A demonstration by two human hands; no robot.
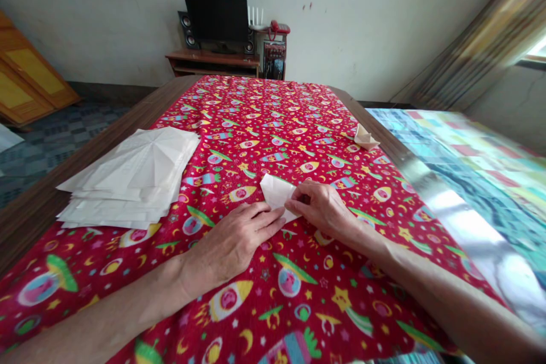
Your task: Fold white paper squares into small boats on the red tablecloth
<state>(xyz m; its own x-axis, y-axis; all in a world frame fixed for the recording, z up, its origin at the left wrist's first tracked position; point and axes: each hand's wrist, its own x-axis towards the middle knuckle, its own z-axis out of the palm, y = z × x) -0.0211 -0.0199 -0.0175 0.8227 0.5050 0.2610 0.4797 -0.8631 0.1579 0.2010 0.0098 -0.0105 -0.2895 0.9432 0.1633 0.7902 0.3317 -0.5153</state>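
Note:
A small folded sheet of white paper (275,190) lies on the red patterned cloth between my two hands. My left hand (243,233) rests with its fingers stretched out flat, the tips on the paper's near left edge. With thumb and fingertips together, my right hand (322,205) pinches the paper's right side. The covered part of the paper is hidden under the fingers. To the left sits a stack of creased white paper sheets (140,165). A folded paper boat shape (365,138) stands near the table's right edge.
The red cloth (273,119) covers a long wooden table (140,105). Beyond it, a monitor (217,17) and speakers stand on a brown desk (213,58), with a red telephone (279,27) alongside. A bed (469,170) lies to the right, a wooden cabinet (29,74) to the left.

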